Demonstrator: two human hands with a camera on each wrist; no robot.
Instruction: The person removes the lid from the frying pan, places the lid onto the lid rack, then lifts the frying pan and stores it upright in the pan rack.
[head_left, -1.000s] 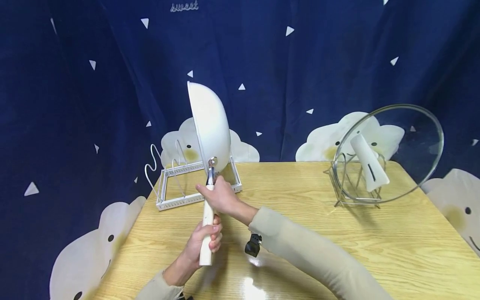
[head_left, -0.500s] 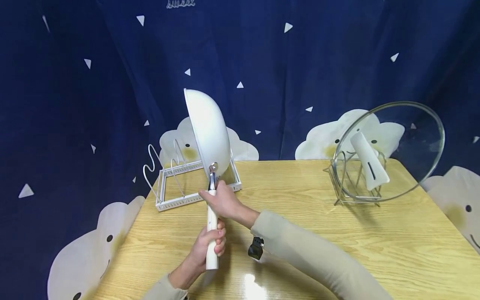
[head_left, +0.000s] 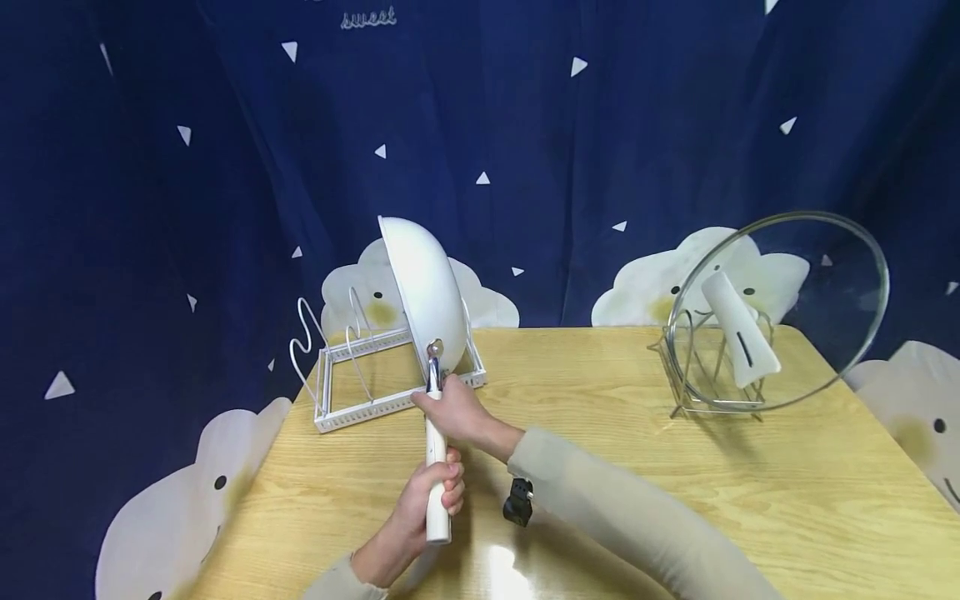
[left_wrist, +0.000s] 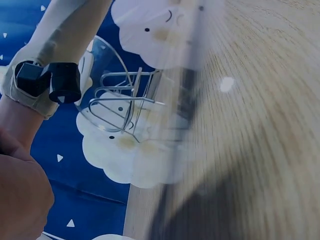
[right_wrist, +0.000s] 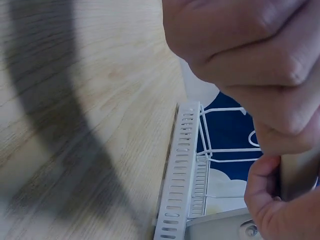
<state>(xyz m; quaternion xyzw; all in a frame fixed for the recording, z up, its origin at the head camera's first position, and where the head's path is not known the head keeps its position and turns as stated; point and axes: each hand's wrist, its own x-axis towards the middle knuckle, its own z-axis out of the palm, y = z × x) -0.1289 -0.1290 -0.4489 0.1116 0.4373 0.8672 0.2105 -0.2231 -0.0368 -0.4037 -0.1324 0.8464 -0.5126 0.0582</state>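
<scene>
A white deep frying pan [head_left: 426, 287] stands on edge over the right part of a white wire rack [head_left: 363, 411], its rounded underside turned right. Low on its long cream handle [head_left: 438, 523], my left hand [head_left: 422, 498] grips with the fingers wrapped round. Close to the metal joint of the pan, my right hand [head_left: 463, 412] holds the handle, thumb lying across the top. In the right wrist view, curled fingers surround the handle beside the pan's rivet [right_wrist: 248, 230]. Whether the pan's lower edge touches the rack is hidden.
At the right of the wooden table [head_left: 585, 392], a large glass lid [head_left: 825, 317] with a white handle [head_left: 738, 329] leans in a metal wire stand [head_left: 682, 392]. A dark blue curtain [head_left: 525, 100] with cloud prints hangs behind. The white rack's wire dividers [head_left: 303, 346] rise at its left.
The pan has come down lower toward the white rack and a little to the right. Both hands have moved down and right with it, keeping their hold on the handle.
</scene>
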